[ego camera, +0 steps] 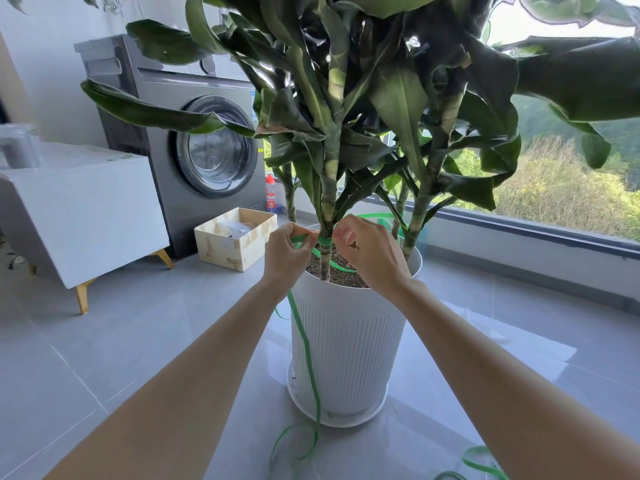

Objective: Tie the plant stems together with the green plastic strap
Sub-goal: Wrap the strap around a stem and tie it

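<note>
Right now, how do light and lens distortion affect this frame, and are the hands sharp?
Head view: window backlight turns the leaves dark and sky washed out; wide-angle bending tilts the washing machine; left hand, right hand and green strap look sharp.

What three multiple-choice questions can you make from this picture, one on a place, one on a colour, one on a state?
1. Where is the cardboard box? A on the cabinet; B on the floor beside the washing machine; C on the windowsill.
2. What colour is the plant pot? A white; B black; C brown.
3. What is the left hand doing? A lying flat on the floor; B gripping a leaf; C pinching the green strap.
Answers: B, it stands on the floor by the machine; A, its ribbed wall is white; C, its fingertips nip the strap beside a stem.
</note>
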{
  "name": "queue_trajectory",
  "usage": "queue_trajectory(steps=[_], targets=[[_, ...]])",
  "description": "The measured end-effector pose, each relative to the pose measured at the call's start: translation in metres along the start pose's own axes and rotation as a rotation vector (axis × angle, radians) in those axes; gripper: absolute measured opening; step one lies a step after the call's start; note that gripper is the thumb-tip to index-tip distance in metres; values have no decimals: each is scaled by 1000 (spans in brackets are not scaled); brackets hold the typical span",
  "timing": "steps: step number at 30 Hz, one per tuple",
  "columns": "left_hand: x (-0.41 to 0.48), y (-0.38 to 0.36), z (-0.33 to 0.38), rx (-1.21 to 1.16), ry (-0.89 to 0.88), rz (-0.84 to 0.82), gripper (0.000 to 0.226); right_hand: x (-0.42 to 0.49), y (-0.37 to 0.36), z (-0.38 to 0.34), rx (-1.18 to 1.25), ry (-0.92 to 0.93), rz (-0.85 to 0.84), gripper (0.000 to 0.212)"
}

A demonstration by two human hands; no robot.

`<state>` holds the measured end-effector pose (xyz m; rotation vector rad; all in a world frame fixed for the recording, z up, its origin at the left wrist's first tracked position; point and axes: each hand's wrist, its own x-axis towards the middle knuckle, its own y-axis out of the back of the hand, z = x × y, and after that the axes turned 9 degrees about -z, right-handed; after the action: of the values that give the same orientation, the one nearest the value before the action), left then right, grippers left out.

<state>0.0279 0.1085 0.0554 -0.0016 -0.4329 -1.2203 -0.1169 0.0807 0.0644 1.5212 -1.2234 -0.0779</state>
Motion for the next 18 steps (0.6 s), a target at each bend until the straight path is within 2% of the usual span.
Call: queue_trajectory(steps=[3,7,8,11,13,16,18], targets=[[-2,-2,0,29,4,1,20,0,3,1,131,-91,-2,5],[-1,-6,-2,129,204,99,62,-3,7,5,174,-164,22,8],[-2,-6,-2,119,243,122,65,-3,9,7,172,-179,37,8],[-8,-8,1,144,267,108,39,-4,13,14,157,-219,71,9],[-9,-8,1,112,223,73,27,-5,14,18,178,-227,106,10],[-9,-8,3,-80,130,43,22,-6,16,22,203,-261,143,12],[-9,-8,5,-98,107,43,23,-7,17,23,213,-283,156,12]])
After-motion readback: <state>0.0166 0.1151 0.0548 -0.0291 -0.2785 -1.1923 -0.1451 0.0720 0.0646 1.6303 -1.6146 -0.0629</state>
